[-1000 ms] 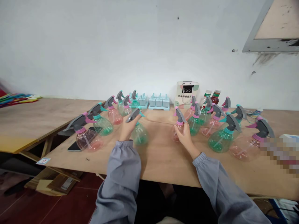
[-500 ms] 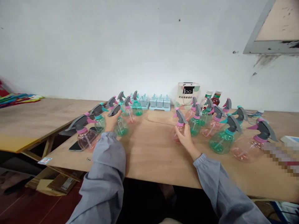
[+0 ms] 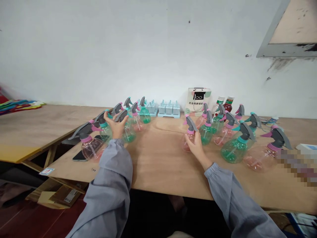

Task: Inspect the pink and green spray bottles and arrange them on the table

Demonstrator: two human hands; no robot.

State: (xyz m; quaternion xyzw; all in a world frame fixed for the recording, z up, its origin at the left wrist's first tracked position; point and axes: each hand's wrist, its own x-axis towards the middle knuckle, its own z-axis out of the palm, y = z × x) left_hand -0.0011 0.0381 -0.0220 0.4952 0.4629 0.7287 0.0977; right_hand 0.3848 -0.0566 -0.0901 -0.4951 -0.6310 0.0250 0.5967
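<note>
My right hand [image 3: 195, 142] is wrapped round a pink spray bottle [image 3: 187, 144] with a grey head and pink collar, upright on the table. My left hand [image 3: 117, 127] is open among the left group, its thumb and a finger spread apart below the grey head of a green spray bottle [image 3: 129, 134]. Left of that hand stand another green spray bottle [image 3: 105, 131] and a large pink spray bottle [image 3: 89, 147]. To the right of my right hand are more upright bottles, among them a green spray bottle [image 3: 206, 133] close by.
Pale blue popsicle molds [image 3: 168, 109] stand by the wall beside a paper bag [image 3: 197, 102] and two sauce bottles [image 3: 228, 105]. A dark phone [image 3: 79, 156] lies behind the large pink bottle. Another table [image 3: 37, 129] adjoins at the left.
My left hand has opened, its fingers spreading leftward away from the green spray bottle's head. My right hand stays on the pink spray bottle.
</note>
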